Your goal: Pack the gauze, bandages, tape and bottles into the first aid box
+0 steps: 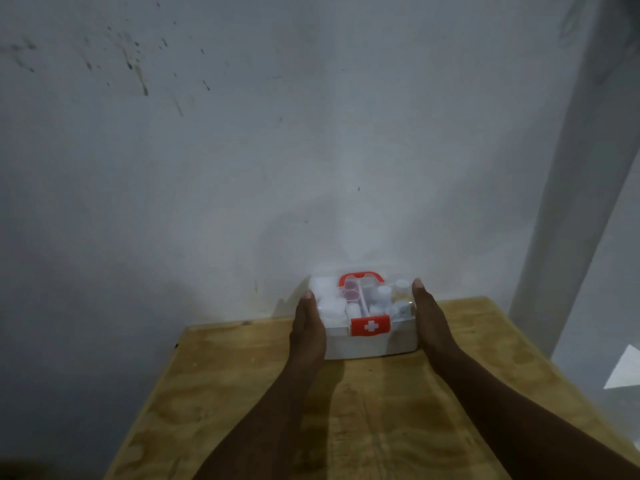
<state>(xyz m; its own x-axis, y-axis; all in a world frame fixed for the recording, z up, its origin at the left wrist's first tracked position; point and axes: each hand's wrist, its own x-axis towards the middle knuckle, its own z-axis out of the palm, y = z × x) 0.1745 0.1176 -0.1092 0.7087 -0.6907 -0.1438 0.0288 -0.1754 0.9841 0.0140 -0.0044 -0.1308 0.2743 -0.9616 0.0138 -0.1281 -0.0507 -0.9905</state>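
The first aid box (367,344) is white with a clear lid, a red handle and a red latch bearing a white cross. It rests at the far end of the wooden table (346,410), close to the wall, with its lid down. Through the lid I make out white rolls on the left, pink round items in the middle and small bottles on the right. My left hand (308,327) lies flat against the box's left side. My right hand (431,317) presses flat against its right side. The box sits clasped between both palms.
A stained grey wall (242,150) rises directly behind the table. A pale pillar (568,202) stands at the right. Beyond the table's right edge the floor drops away, with a bright patch (625,372) on it.
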